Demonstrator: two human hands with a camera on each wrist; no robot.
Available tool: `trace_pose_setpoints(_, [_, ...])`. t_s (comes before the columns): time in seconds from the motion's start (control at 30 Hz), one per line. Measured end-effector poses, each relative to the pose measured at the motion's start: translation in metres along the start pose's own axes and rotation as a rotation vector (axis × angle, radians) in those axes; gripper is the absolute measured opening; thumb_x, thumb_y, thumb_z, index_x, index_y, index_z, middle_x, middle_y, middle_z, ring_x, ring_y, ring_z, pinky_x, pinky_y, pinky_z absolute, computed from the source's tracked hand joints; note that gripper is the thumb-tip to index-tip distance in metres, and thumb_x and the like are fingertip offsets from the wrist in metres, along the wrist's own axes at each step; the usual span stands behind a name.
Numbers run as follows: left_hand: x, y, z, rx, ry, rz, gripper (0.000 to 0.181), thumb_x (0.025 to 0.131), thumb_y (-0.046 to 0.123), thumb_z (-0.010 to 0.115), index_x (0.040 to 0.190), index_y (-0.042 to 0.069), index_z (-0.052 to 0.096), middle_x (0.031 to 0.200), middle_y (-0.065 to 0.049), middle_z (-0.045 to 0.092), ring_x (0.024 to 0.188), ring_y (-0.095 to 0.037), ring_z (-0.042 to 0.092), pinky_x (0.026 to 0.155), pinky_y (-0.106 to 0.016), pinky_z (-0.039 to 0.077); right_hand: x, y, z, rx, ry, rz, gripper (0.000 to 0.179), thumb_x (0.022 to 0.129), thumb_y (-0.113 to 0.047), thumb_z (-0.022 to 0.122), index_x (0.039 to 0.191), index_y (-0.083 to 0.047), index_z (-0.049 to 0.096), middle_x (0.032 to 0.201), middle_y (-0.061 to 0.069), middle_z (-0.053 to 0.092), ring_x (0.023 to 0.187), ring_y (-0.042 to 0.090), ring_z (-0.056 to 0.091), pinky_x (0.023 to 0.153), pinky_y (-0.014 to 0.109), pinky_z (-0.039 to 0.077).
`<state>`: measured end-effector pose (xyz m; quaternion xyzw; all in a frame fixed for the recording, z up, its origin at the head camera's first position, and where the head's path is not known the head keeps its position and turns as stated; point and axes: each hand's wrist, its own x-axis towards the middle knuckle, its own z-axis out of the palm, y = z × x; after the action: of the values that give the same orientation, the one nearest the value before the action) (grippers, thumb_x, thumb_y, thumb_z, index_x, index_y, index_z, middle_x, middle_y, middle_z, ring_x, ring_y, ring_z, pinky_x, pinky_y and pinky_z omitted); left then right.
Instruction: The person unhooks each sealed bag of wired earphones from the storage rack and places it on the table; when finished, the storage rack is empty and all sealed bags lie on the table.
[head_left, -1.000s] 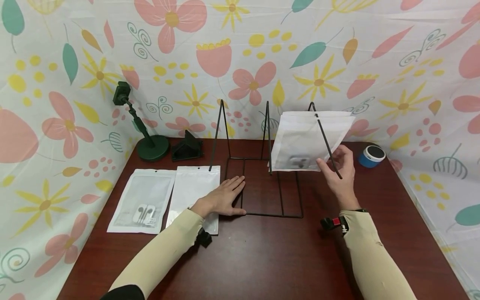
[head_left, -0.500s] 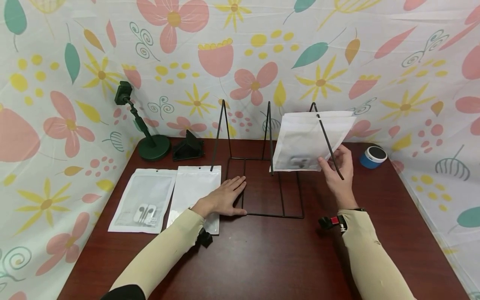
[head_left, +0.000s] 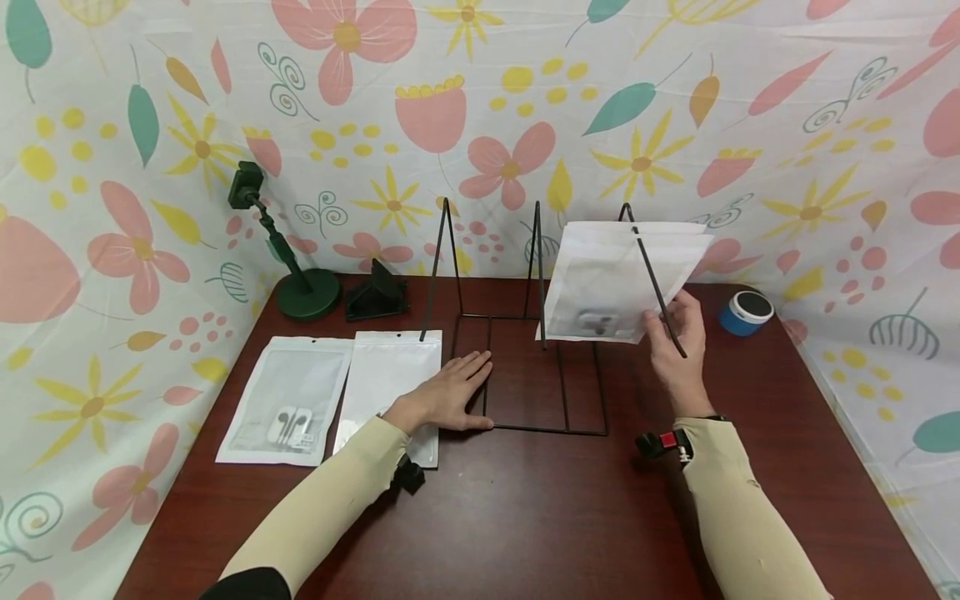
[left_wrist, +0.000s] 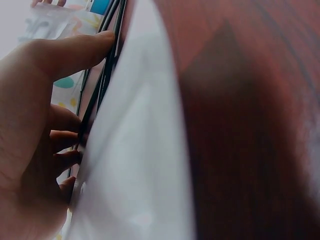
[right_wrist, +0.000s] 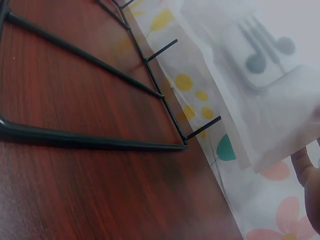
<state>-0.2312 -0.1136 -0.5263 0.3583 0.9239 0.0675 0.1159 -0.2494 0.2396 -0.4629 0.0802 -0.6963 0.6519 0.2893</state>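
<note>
On the left side of the wire rack's base, my left hand (head_left: 450,396) rests with fingers extended and thumb at the front wire. A black wire rack (head_left: 547,431) stands on the table with upright rods. White zip bags (head_left: 607,279) lean at its right end, the front one showing wired earphones (right_wrist: 262,55) in a case. My right hand (head_left: 681,346) holds their lower right edge, thumb in front and fingers partly hidden behind. Flat on the table lie a zip bag with earphones (head_left: 281,400) and a plain white zip bag (head_left: 390,367), partly under my left wrist.
A dark green stand (head_left: 303,296) and a black angular holder (head_left: 377,293) are at the back left. A blue jar with a white rim (head_left: 745,314) sits at the back right. Patterned cloth (head_left: 480,108) walls the table's back and sides.
My right thumb has slid slightly right, toward the bags' edge. The left hand and the rack stay in place.
</note>
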Motion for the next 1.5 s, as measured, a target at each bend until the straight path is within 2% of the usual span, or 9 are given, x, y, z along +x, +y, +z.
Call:
trace_pose_setpoints(0.3, [-0.001, 0.0, -0.002, -0.012, 0.002, 0.008, 0.102, 0.086, 0.07, 0.054, 0.156, 0.004, 0.018, 0.165, -0.012, 0.007, 0.152, -0.029, 0.008, 0.121, -0.044, 0.015, 0.0, 0.023, -0.006, 0.149, 0.019, -0.057, 0.042, 0.09, 0.01, 0.06, 0.131, 0.004, 0.055, 0.095, 0.005, 0.064, 0.089, 0.013, 0.064, 0.079, 0.021, 0.049])
trace_pose_setpoints(0.43, [-0.001, 0.0, -0.002, -0.014, 0.001, 0.012, 0.102, 0.086, 0.07, 0.053, 0.156, 0.004, 0.018, 0.164, -0.012, 0.007, 0.152, -0.029, 0.008, 0.121, -0.045, 0.016, -0.001, 0.028, -0.007, 0.211, 0.035, -0.066, 0.042, 0.09, 0.009, 0.061, 0.132, 0.001, 0.056, 0.095, 0.005, 0.064, 0.088, 0.014, 0.061, 0.078, 0.021, 0.049])
trace_pose_setpoints(0.57, [-0.001, 0.0, -0.001, -0.015, -0.001, 0.014, 0.102, 0.087, 0.07, 0.053, 0.156, 0.004, 0.018, 0.164, -0.012, 0.007, 0.152, -0.029, 0.008, 0.121, -0.045, 0.015, -0.001, 0.029, -0.008, 0.197, 0.049, -0.078, 0.042, 0.091, 0.007, 0.061, 0.132, 0.001, 0.056, 0.094, 0.005, 0.063, 0.086, 0.013, 0.06, 0.077, 0.021, 0.049])
trace_pose_setpoints(0.93, [-0.001, 0.0, -0.002, -0.018, -0.007, 0.006, 0.102, 0.087, 0.07, 0.053, 0.156, 0.004, 0.018, 0.165, -0.012, 0.006, 0.152, -0.028, 0.007, 0.121, -0.045, 0.015, -0.003, 0.025, -0.008, 0.255, 0.053, -0.079, 0.043, 0.089, 0.014, 0.058, 0.13, 0.004, 0.055, 0.095, 0.006, 0.063, 0.084, 0.014, 0.06, 0.076, 0.021, 0.049])
trace_pose_setpoints(1.2, [-0.001, 0.001, -0.002, -0.02, -0.018, 0.001, 0.102, 0.087, 0.07, 0.053, 0.156, 0.005, 0.017, 0.165, -0.011, 0.005, 0.152, -0.027, 0.005, 0.121, -0.044, 0.014, -0.005, 0.019, -0.008, 0.327, 0.043, -0.104, 0.046, 0.086, 0.019, 0.056, 0.131, 0.007, 0.053, 0.097, 0.01, 0.062, 0.088, 0.016, 0.059, 0.073, 0.023, 0.048])
trace_pose_setpoints(1.37, [-0.001, 0.001, -0.003, -0.021, -0.017, 0.001, 0.102, 0.087, 0.07, 0.053, 0.156, 0.004, 0.017, 0.165, -0.011, 0.005, 0.152, -0.027, 0.005, 0.121, -0.045, 0.014, -0.006, 0.016, -0.008, 0.396, 0.053, -0.101, 0.046, 0.085, 0.022, 0.056, 0.129, 0.009, 0.053, 0.092, 0.012, 0.062, 0.082, 0.019, 0.056, 0.069, 0.024, 0.047])
trace_pose_setpoints(1.5, [-0.001, 0.002, -0.002, -0.023, -0.015, 0.0, 0.102, 0.087, 0.07, 0.053, 0.156, 0.004, 0.017, 0.165, -0.011, 0.005, 0.152, -0.027, 0.006, 0.121, -0.045, 0.015, -0.008, 0.014, -0.008, 0.425, 0.061, -0.097, 0.047, 0.083, 0.024, 0.057, 0.127, 0.009, 0.054, 0.091, 0.011, 0.062, 0.083, 0.018, 0.056, 0.071, 0.024, 0.047])
